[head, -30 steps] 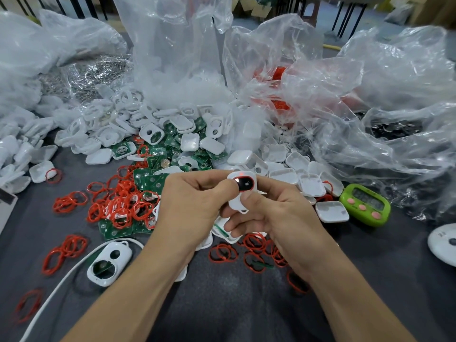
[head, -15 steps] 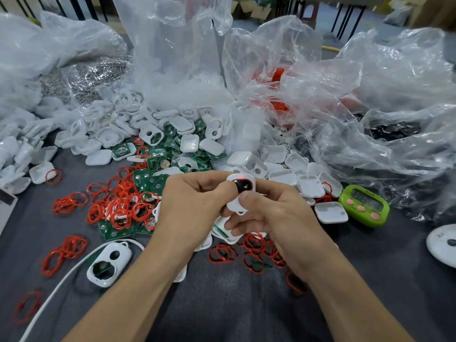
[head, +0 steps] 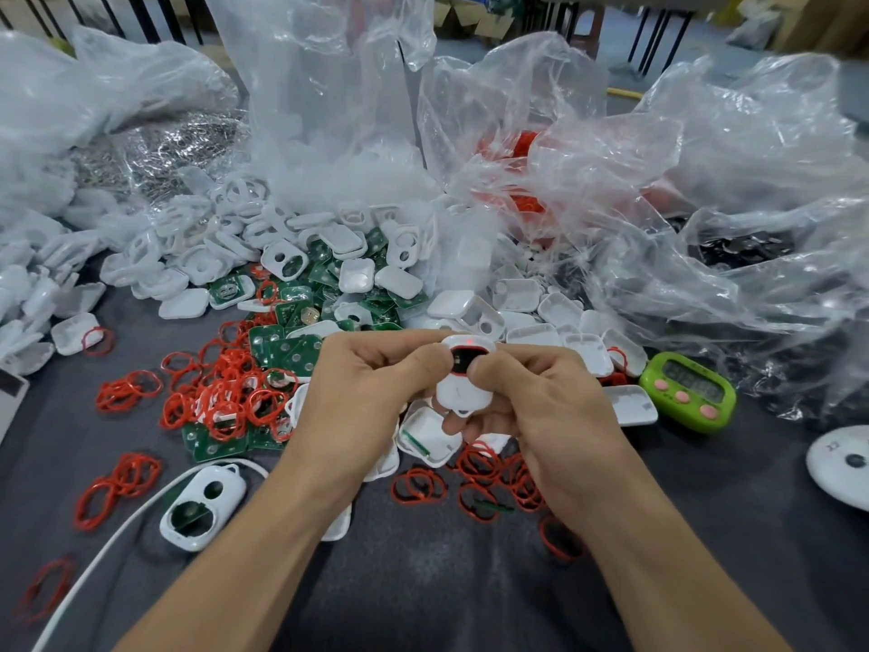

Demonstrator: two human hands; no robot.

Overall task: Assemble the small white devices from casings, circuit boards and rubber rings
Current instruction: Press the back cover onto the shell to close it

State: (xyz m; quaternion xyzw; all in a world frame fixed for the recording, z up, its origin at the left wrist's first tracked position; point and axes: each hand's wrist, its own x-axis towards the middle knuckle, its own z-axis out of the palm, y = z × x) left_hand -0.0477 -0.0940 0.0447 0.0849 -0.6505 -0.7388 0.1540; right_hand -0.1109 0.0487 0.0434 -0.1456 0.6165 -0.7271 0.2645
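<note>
One small white oval plastic device (head: 463,388) is pinched above the dark grey desk (head: 705,534), by the left hand (head: 371,392) at its 9 o'clock and the right hand (head: 541,407) at 3 o'clock; its thin red rubber ring (head: 455,360) could be unseated by uneven thumb pressure

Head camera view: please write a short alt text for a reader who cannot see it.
The left hand and the right hand together pinch a small white device with a red-rimmed dark window above a grey table. Behind lie heaps of white casings, green circuit boards and red rubber rings; a green timer sits at the right.
</note>
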